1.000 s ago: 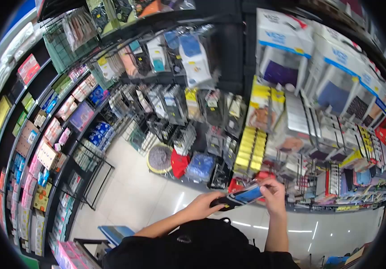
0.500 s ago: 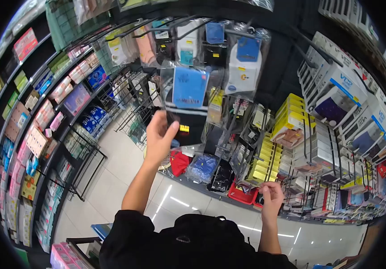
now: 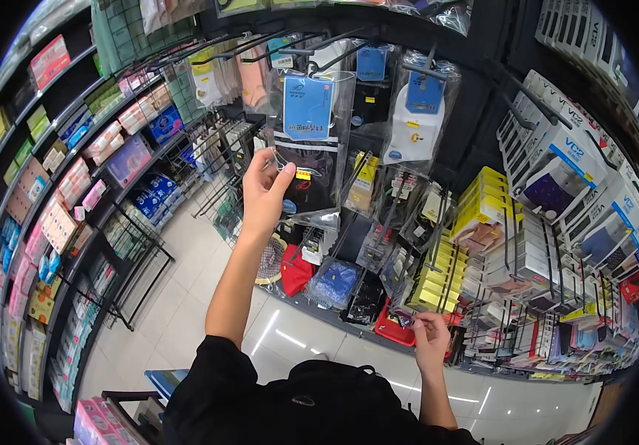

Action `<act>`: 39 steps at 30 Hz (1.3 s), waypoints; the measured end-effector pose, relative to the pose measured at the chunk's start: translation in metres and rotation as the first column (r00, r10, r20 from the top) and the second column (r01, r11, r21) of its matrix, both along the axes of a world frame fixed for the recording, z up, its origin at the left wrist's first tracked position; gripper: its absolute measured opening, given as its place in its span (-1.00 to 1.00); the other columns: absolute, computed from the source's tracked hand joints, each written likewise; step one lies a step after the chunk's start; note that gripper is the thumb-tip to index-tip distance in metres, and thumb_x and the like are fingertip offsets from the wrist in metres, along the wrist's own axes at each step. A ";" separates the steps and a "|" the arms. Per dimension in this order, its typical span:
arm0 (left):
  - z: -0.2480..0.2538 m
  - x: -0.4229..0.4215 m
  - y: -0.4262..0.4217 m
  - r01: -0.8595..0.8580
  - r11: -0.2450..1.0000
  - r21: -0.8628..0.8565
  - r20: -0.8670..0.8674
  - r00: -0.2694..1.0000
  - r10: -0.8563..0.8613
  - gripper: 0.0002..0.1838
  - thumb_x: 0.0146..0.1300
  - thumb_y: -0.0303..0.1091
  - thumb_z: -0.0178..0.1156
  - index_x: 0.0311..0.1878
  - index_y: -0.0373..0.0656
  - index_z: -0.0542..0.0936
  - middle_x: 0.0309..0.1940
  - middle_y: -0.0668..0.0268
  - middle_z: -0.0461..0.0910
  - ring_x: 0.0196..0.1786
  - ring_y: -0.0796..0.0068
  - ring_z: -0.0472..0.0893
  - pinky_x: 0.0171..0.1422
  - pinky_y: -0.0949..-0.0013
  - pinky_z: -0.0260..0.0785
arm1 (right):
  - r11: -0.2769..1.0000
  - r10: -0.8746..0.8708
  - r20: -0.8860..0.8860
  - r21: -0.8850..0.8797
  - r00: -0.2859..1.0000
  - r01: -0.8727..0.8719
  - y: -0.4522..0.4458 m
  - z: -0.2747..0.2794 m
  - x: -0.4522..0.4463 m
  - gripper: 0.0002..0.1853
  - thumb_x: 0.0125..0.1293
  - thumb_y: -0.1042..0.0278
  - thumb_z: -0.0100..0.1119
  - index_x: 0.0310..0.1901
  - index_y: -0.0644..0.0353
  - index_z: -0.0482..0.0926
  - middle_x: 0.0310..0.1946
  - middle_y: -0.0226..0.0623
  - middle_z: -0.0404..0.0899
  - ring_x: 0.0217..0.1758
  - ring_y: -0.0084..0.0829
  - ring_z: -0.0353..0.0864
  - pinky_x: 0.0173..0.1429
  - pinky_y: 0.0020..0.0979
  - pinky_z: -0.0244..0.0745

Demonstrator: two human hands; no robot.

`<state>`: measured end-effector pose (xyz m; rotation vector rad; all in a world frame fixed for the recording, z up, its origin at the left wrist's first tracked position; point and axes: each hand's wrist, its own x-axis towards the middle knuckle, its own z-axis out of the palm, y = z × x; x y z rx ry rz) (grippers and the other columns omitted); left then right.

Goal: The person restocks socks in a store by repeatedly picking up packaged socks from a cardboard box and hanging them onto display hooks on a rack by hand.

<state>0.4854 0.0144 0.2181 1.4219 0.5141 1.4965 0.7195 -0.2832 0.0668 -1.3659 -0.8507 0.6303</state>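
Observation:
My left hand pinches the left edge of a clear packet of black socks, which has white stripes, a blue header card and a small yellow price sticker. The packet's top is close to a metal display hook; whether it hangs from it I cannot tell. Lower right, my right hand is raised with its fingertips pressed together beside a red basket. Anything in those fingertips is too small to make out. To the right of the held packet hangs a packet of white socks with a blue card.
Hooks with packaged socks fill the rack ahead. Yellow boxes and boxed white packs hang on the right. Shelves of pink and blue packages line the left. Below lie a red item and a blue bundle above the tiled floor.
My left hand and the black sock packet have moved up, towards the hook. My right hand has shifted slightly left and down, its fingers still together.

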 end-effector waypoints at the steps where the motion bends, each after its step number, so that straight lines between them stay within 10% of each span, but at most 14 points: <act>1: -0.001 0.001 0.003 0.020 1.000 -0.006 0.006 1.000 -0.020 -0.70 0.37 -0.43 0.21 0.08 -0.28 0.39 -0.23 0.25 0.66 -0.25 0.68 0.56 -0.17 0.59 0.37 | 1.000 -0.006 -0.009 -0.010 1.000 0.005 -0.001 -0.001 0.000 -0.88 0.35 0.57 0.16 -0.10 0.32 0.53 -0.25 -0.36 0.58 -0.21 -0.63 0.53 -0.09 -0.56 0.43; 15: -0.010 0.068 0.114 -0.047 0.979 0.200 -0.209 0.974 0.089 -0.61 0.32 -0.33 0.29 0.08 -0.34 0.43 -0.34 0.31 0.59 -0.30 0.66 0.43 -0.26 0.50 0.24 | 0.990 -0.127 0.052 -0.049 0.991 0.130 -0.017 -0.021 -0.006 -0.90 0.37 0.53 0.14 -0.12 0.29 0.53 -0.22 -0.33 0.62 -0.22 -0.60 0.55 -0.07 -0.54 0.45; 17: 0.001 0.086 0.146 -0.093 0.988 0.125 -0.432 0.891 0.139 -0.55 0.30 -0.28 0.31 0.09 -0.37 0.41 -0.44 0.32 0.54 -0.41 0.64 0.37 -0.35 0.45 0.20 | 0.987 -0.154 0.061 -0.043 0.986 0.157 -0.018 -0.020 -0.008 -0.91 0.37 0.53 0.14 -0.12 0.29 0.54 -0.23 -0.33 0.62 -0.23 -0.60 0.55 -0.08 -0.54 0.46; 19: 0.007 0.113 0.161 -0.031 0.999 -0.043 -0.289 0.957 0.018 -0.50 0.29 -0.23 0.32 0.13 -0.35 0.40 -0.40 0.22 0.60 -0.40 0.58 0.47 -0.37 0.44 0.28 | 0.977 -0.191 0.089 -0.077 0.978 0.198 -0.019 -0.019 -0.010 -0.91 0.37 0.52 0.15 -0.13 0.28 0.54 -0.25 -0.34 0.62 -0.23 -0.60 0.56 -0.08 -0.55 0.45; 23: -0.002 0.146 0.209 -0.172 0.984 0.054 -0.437 0.882 0.178 -0.36 0.17 -0.09 0.42 0.14 -0.34 0.41 -0.31 0.11 0.63 -0.32 0.26 0.59 -0.19 0.26 0.43 | 0.949 -0.302 0.055 -0.080 0.952 0.306 -0.032 -0.026 -0.013 -0.90 0.33 0.49 0.21 -0.16 0.28 0.56 -0.30 -0.36 0.60 -0.23 -0.58 0.57 -0.09 -0.51 0.45; 27: -0.018 0.154 0.184 -0.548 0.664 0.508 -0.291 0.616 0.732 -0.30 0.14 -0.13 0.40 0.23 -0.33 0.35 0.09 -0.12 0.48 0.16 -0.05 0.48 0.29 0.12 0.28 | 0.896 -0.430 0.085 -0.082 0.899 0.437 -0.066 -0.032 -0.011 -0.91 0.33 0.48 0.20 -0.18 0.28 0.57 -0.35 -0.36 0.60 -0.28 -0.57 0.57 -0.13 -0.51 0.47; 32: -0.004 0.128 0.060 -0.407 0.840 0.358 -0.006 0.899 0.438 -0.46 0.31 -0.37 0.26 0.27 -0.34 0.31 0.21 0.03 0.36 0.30 0.18 0.36 0.39 0.21 0.16 | 0.817 -0.560 0.107 -0.095 0.821 0.569 -0.124 -0.052 0.012 -0.91 0.34 0.50 0.19 -0.17 0.30 0.56 -0.34 -0.34 0.61 -0.28 -0.58 0.58 -0.14 -0.51 0.49; 35: -0.016 0.135 -0.078 -0.317 0.751 0.580 -0.096 0.888 0.450 -0.44 0.40 -0.37 0.10 0.36 -0.37 0.19 0.32 0.01 0.29 0.38 0.16 0.29 0.44 0.14 0.07 | 0.732 -0.670 0.052 -0.114 0.740 0.671 -0.159 -0.051 0.023 -0.89 0.32 0.48 0.21 -0.18 0.30 0.58 -0.37 -0.30 0.62 -0.28 -0.54 0.60 -0.15 -0.47 0.51; 39: -0.092 0.184 -0.254 0.298 0.655 0.695 -0.355 0.934 -0.048 -0.33 0.38 -0.17 0.08 0.39 -0.38 0.12 0.40 -0.16 0.16 0.47 -0.13 0.18 0.55 -0.06 -0.08 | 0.794 -0.608 -0.048 -0.052 0.793 0.605 -0.211 -0.066 0.043 -0.77 0.40 0.33 0.20 -0.03 0.28 0.57 -0.19 -0.29 0.65 -0.13 -0.44 0.64 -0.02 -0.42 0.53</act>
